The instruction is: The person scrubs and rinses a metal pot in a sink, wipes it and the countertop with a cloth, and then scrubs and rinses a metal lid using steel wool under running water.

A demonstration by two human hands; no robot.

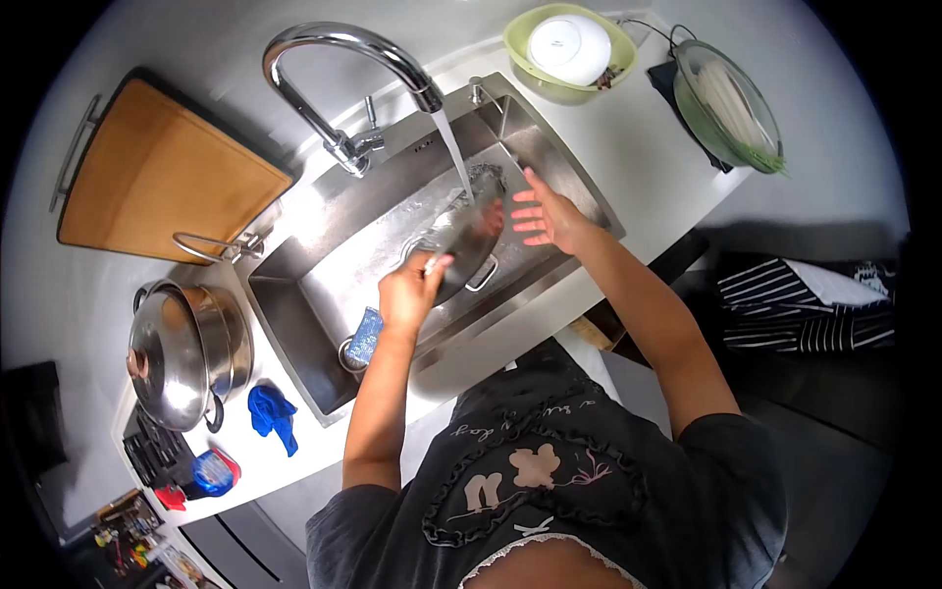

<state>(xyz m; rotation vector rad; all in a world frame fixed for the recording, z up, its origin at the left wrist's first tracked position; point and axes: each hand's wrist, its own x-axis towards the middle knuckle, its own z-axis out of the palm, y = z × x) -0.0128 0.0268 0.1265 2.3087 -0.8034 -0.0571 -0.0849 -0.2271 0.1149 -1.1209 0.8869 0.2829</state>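
My left hand [410, 294] is closed on the near edge of a shiny round metal piece with a loop handle [459, 263], held tilted over the sink [324, 260]. Whether it is a lid or a shallow pan I cannot tell. Its face is blurred and seems to reflect my other hand. Just right of it, my right hand [551, 218] has its fingers spread and holds nothing. Water runs from the chrome faucet [339, 59] into the basin by the metal piece's far edge. A blue scrubbing sponge [366, 337] lies near the drain.
A lidded steel pot [186, 353], a blue cloth [273, 414] and a cutting board [162, 172] are on the left. At the back right stand a green basin [525, 64] with a white bowl [569, 49], and a glass bowl [726, 108].
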